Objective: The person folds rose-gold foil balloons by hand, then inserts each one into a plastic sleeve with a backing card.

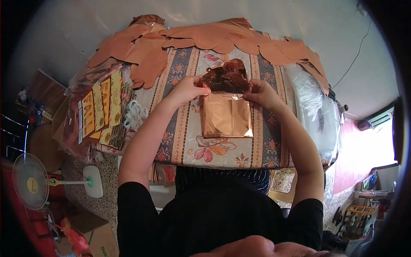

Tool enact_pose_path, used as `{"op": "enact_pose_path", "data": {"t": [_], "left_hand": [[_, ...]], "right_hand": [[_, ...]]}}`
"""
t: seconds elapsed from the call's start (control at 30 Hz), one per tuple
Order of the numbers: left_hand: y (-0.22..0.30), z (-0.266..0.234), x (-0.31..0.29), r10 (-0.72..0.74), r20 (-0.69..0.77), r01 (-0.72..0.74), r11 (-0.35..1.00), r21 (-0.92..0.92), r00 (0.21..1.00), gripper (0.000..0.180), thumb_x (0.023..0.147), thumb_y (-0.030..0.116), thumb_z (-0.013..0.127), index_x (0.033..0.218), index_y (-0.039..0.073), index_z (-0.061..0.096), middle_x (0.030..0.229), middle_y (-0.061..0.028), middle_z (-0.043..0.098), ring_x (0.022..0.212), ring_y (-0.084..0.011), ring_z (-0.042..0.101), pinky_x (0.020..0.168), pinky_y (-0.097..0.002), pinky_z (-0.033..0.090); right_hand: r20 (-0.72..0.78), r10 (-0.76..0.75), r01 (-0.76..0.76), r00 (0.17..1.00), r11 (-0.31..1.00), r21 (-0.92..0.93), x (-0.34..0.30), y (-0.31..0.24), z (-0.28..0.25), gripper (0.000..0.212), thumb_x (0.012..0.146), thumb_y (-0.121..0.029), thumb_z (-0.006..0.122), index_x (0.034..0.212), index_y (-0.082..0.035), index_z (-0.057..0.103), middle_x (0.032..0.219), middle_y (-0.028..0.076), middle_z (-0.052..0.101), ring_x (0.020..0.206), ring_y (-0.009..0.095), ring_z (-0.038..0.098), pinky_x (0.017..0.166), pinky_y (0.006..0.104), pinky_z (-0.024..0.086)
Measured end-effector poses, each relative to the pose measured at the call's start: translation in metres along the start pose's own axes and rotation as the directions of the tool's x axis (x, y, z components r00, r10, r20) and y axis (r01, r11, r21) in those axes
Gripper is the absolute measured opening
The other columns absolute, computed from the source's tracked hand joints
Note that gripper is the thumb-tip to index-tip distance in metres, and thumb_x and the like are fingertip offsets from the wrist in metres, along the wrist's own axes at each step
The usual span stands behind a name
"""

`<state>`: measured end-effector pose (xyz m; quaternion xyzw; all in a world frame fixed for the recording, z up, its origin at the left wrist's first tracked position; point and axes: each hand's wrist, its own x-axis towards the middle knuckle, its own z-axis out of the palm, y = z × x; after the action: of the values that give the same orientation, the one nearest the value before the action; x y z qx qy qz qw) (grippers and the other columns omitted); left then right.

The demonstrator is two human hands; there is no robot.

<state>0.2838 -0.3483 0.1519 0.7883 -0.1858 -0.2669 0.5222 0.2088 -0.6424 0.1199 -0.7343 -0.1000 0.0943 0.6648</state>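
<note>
The copper foil piece (pixel 227 115) lies flat near the middle of the table, its lower part a shiny, creased rectangle and its upper part darker, reddish and rumpled, with a small tab poking out on the left; whether the two parts are one sheet I can't tell. The left hand (pixel 188 89) pinches its left edge between thumb and fingers, up where the dark part meets the bright one, and the right hand (pixel 263 93) pinches the opposite edge at about the same height. Below the foil, a band of flowered tablecloth (pixel 182 147) shows before the table's near edge, so the piece stops well short of the drop. On either side there is patterned cloth between foil and forearm, room enough for the hands to shift a little outward. Beyond the foil the gap is narrower: flat copper-coloured sheets (pixel 205 36) run along the far edge, scalloped rims facing inward. The left end is crowded, with yellow printed cards (pixel 100 107) and, just beside them, a heap of white loops (pixel 135 116) near the left forearm. Clear plastic bags (pixel 314 107) fill the right end, close to the right forearm. A standing fan (pixel 32 182) is off to the left.
</note>
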Motion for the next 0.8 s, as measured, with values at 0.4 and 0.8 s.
{"op": "enact_pose_path", "data": {"t": [0.4,0.8], "left_hand": [[0.001,0.012,-0.012,0.152,-0.097,-0.14,0.983,0.12,0.984,0.024,0.078,0.001,0.071,0.1,-0.003,0.065,0.089,-0.0062,0.069,0.08,-0.0121,0.064,0.07,-0.0278,0.051],[-0.012,0.021,-0.039,0.815,0.355,-0.67,0.055,0.74,0.459,0.023,0.074,0.006,0.068,0.096,0.004,0.062,0.104,-0.0082,0.063,0.102,-0.03,0.061,0.085,-0.0379,0.051]], "right_hand": [[-0.034,0.264,-0.265,0.964,0.945,-0.192,0.005,-0.035,0.013,0.012,0.079,0.007,0.069,0.089,0.0,0.068,0.072,0.001,0.064,0.062,0.008,0.058,0.055,0.025,0.047],[0.247,-0.419,0.384,0.874,0.282,-0.879,-0.031,-0.022,0.029,0.02,0.07,-0.004,0.067,0.089,-0.006,0.062,0.096,0.011,0.057,0.079,0.033,0.064,0.065,0.0406,0.054]]}}
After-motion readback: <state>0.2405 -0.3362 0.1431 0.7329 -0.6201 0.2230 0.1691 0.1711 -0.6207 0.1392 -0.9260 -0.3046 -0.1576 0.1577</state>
